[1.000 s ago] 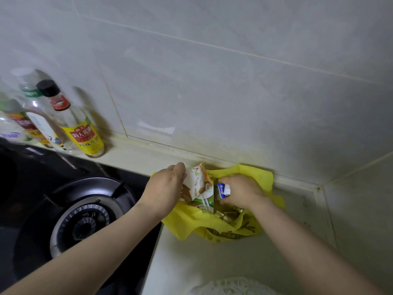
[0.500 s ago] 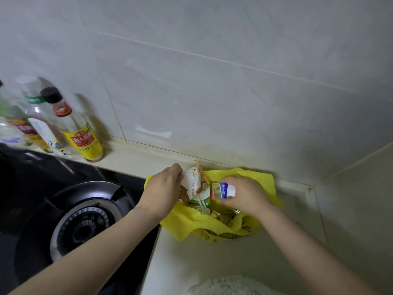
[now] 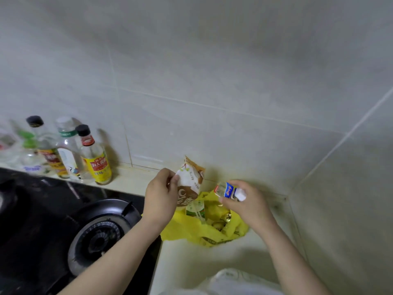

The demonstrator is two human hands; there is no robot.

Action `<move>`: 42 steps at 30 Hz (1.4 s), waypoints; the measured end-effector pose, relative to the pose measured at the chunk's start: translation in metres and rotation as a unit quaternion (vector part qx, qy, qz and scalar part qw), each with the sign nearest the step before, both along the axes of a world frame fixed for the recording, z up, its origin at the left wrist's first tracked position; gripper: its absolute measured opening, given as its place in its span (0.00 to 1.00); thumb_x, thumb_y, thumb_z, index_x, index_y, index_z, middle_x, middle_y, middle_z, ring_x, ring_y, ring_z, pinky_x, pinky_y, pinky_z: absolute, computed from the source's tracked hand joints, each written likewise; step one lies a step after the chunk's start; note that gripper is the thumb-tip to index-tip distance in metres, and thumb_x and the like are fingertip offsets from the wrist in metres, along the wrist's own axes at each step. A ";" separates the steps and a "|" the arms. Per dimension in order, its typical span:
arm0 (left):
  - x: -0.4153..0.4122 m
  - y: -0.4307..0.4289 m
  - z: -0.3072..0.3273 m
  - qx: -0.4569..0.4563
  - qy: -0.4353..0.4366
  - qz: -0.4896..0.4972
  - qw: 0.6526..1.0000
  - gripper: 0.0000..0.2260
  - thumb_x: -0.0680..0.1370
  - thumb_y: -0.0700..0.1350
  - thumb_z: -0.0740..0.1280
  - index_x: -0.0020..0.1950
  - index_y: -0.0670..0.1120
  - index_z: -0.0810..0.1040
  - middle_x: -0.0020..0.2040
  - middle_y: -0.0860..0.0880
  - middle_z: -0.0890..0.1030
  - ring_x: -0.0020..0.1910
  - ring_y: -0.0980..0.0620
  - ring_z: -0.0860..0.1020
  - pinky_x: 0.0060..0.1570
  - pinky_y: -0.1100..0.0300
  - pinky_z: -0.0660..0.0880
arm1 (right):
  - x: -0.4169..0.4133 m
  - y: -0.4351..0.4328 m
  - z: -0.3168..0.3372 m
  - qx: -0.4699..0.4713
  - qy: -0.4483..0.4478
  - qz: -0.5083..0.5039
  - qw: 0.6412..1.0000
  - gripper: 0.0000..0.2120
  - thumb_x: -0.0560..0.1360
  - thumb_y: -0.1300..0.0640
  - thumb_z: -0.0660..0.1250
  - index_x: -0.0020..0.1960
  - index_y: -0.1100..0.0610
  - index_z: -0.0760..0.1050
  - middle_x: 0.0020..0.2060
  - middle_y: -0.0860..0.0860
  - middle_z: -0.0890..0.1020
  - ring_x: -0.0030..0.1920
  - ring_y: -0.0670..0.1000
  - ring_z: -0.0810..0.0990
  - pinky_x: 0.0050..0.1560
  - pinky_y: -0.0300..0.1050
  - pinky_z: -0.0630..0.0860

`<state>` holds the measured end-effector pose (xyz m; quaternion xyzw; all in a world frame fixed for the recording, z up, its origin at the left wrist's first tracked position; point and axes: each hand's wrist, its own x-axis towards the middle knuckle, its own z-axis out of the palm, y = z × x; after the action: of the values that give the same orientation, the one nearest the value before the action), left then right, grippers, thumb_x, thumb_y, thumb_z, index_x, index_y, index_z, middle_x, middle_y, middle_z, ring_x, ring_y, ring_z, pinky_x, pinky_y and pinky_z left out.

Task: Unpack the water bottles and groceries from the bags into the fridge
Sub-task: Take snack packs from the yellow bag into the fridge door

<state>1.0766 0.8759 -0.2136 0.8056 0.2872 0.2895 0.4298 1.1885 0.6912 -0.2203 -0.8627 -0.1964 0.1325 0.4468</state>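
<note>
we are lifting both finds out of the yellow bag [image 3: 187,233], whose mouth was still holding our hands a second ago. our left hand [image 3: 160,201] is now gripping the brown-and-white pouch [image 3: 191,182] by its left edge, with the fingers curled round it. the pouch is standing upright just above the bag, at the centre of the frame. our right hand [image 3: 249,206] is pinching a small bottle [image 3: 228,191] with a blue label and a white cap. the bottle is lying on its side to the right of the pouch and is now clear of the bag. the bag is sagging open on the counter [image 3: 212,262] at lower centre, and it is still holding a green carton [image 3: 195,210] and some gold-wrapped pieces [image 3: 225,218]. so we are judging these two items ready for carrying to the fridge, which is not showing in this view, and more unpacking is still waiting in the bag.
</note>
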 end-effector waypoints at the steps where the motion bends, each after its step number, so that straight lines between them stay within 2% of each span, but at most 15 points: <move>1: -0.007 -0.002 0.006 -0.001 -0.007 0.009 1.000 0.09 0.79 0.41 0.62 0.40 0.43 0.71 0.31 0.50 0.74 0.34 0.49 0.72 0.31 0.60 0.61 | -0.007 -0.001 0.008 0.029 0.006 -0.017 0.999 0.17 0.65 0.53 0.79 0.49 0.41 0.76 0.44 0.40 0.82 0.48 0.38 0.79 0.45 0.31 0.74; 3: -0.024 -0.008 0.018 -0.011 -0.021 0.020 1.000 0.09 0.79 0.42 0.62 0.40 0.43 0.72 0.31 0.50 0.74 0.34 0.51 0.73 0.31 0.63 0.63 | -0.024 -0.002 0.022 0.093 0.014 -0.050 0.994 0.17 0.66 0.56 0.79 0.50 0.46 0.77 0.46 0.41 0.82 0.50 0.41 0.80 0.44 0.30 0.73; 5: -0.034 -0.013 0.024 -0.035 -0.034 0.028 0.998 0.09 0.80 0.43 0.62 0.40 0.42 0.73 0.33 0.49 0.76 0.35 0.50 0.74 0.33 0.65 0.66 | -0.035 0.000 0.032 0.137 0.022 -0.072 0.988 0.17 0.65 0.54 0.79 0.51 0.48 0.78 0.48 0.44 0.82 0.51 0.45 0.79 0.47 0.36 0.76; 7: -0.047 -0.016 0.035 -0.057 -0.060 0.037 0.996 0.09 0.80 0.43 0.61 0.40 0.43 0.73 0.34 0.48 0.77 0.36 0.48 0.76 0.36 0.59 0.69 | -0.051 0.002 0.048 0.178 0.032 -0.081 0.980 0.17 0.66 0.55 0.78 0.52 0.48 0.78 0.48 0.45 0.82 0.50 0.46 0.79 0.47 0.42 0.77; 10: -0.068 -0.017 0.056 -0.078 -0.100 0.051 0.991 0.09 0.80 0.44 0.61 0.40 0.44 0.73 0.34 0.48 0.78 0.36 0.49 0.76 0.36 0.57 0.70 | -0.076 0.001 0.073 0.252 0.048 -0.083 0.963 0.16 0.66 0.59 0.78 0.52 0.50 0.78 0.45 0.47 0.83 0.44 0.46 0.79 0.37 0.36 0.72; 12: -0.082 -0.015 0.068 -0.096 -0.121 0.052 0.987 0.10 0.80 0.45 0.61 0.40 0.44 0.74 0.36 0.47 0.79 0.37 0.48 0.78 0.38 0.54 0.73 | -0.093 0.001 0.087 0.282 0.052 -0.082 0.954 0.21 0.62 0.55 0.79 0.53 0.51 0.79 0.44 0.48 0.83 0.44 0.47 0.80 0.33 0.31 0.71; 17: -0.121 -0.007 0.086 -0.084 -0.133 0.067 0.985 0.10 0.81 0.45 0.59 0.42 0.43 0.75 0.36 0.47 0.79 0.39 0.47 0.78 0.39 0.53 0.72 | -0.134 0.005 0.109 0.303 0.061 -0.076 0.948 0.22 0.58 0.52 0.75 0.52 0.49 0.80 0.44 0.46 0.84 0.46 0.48 0.81 0.30 0.27 0.71; 21: -0.146 -0.002 0.091 -0.108 -0.125 0.070 0.984 0.10 0.81 0.45 0.59 0.44 0.43 0.75 0.37 0.47 0.79 0.40 0.46 0.78 0.41 0.52 0.72 | -0.161 0.010 0.119 0.301 0.063 -0.075 0.948 0.17 0.67 0.61 0.77 0.52 0.48 0.80 0.47 0.47 0.83 0.53 0.48 0.81 0.32 0.29 0.73; 26: -0.169 -0.001 0.089 -0.254 -0.115 0.043 0.959 0.13 0.81 0.49 0.60 0.44 0.42 0.77 0.41 0.42 0.82 0.43 0.43 0.81 0.43 0.50 0.77 | -0.185 0.014 0.118 0.322 0.080 -0.075 0.941 0.15 0.69 0.65 0.74 0.50 0.48 0.79 0.46 0.48 0.83 0.53 0.49 0.80 0.29 0.29 0.73; 29: -0.181 -0.008 0.095 -0.326 -0.124 0.012 0.937 0.14 0.75 0.52 0.68 0.47 0.40 0.78 0.40 0.43 0.84 0.39 0.45 0.82 0.37 0.57 0.75 | -0.189 0.015 0.115 0.321 0.081 -0.071 0.941 0.15 0.68 0.63 0.75 0.50 0.47 0.80 0.46 0.49 0.84 0.53 0.50 0.81 0.30 0.30 0.73; 32: -0.188 -0.013 0.102 -0.362 -0.102 -0.018 0.926 0.18 0.67 0.47 0.76 0.53 0.42 0.77 0.43 0.43 0.85 0.41 0.42 0.84 0.39 0.53 0.80 | -0.188 0.015 0.116 0.322 0.078 -0.056 0.942 0.15 0.68 0.61 0.76 0.50 0.46 0.80 0.46 0.48 0.84 0.48 0.48 0.82 0.33 0.34 0.75; 34: -0.190 -0.017 0.103 -0.347 -0.093 -0.001 0.933 0.20 0.65 0.42 0.78 0.53 0.41 0.76 0.43 0.42 0.85 0.41 0.41 0.84 0.42 0.50 0.81 | -0.185 0.014 0.117 0.329 0.085 -0.030 0.940 0.15 0.67 0.61 0.76 0.50 0.46 0.80 0.45 0.48 0.84 0.45 0.47 0.82 0.36 0.35 0.74; 36: -0.191 -0.024 0.102 -0.312 -0.088 0.030 0.946 0.18 0.65 0.40 0.78 0.52 0.42 0.77 0.43 0.42 0.85 0.41 0.42 0.84 0.44 0.48 0.81 | -0.179 0.014 0.116 0.334 0.096 -0.005 0.938 0.15 0.67 0.62 0.77 0.49 0.48 0.80 0.44 0.49 0.84 0.42 0.46 0.80 0.33 0.33 0.73; 40: -0.198 -0.039 0.100 -0.214 -0.058 0.095 0.971 0.14 0.67 0.40 0.77 0.48 0.46 0.76 0.42 0.47 0.84 0.41 0.47 0.83 0.42 0.52 0.81 | -0.166 0.017 0.110 0.325 0.114 0.050 0.937 0.19 0.60 0.56 0.79 0.50 0.49 0.81 0.42 0.46 0.85 0.45 0.44 0.81 0.33 0.30 0.73; 42: -0.207 -0.042 0.095 -0.173 -0.045 0.128 0.976 0.12 0.69 0.40 0.76 0.46 0.48 0.76 0.41 0.49 0.84 0.39 0.51 0.83 0.38 0.58 0.79 | -0.160 0.021 0.105 0.320 0.125 0.078 0.936 0.20 0.62 0.59 0.80 0.52 0.50 0.81 0.43 0.46 0.85 0.47 0.45 0.81 0.36 0.31 0.75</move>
<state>0.8701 0.8338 -0.1189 0.6619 0.4138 0.3245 0.5342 1.0282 0.7124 -0.1155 -0.6322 -0.2372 0.2037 0.7089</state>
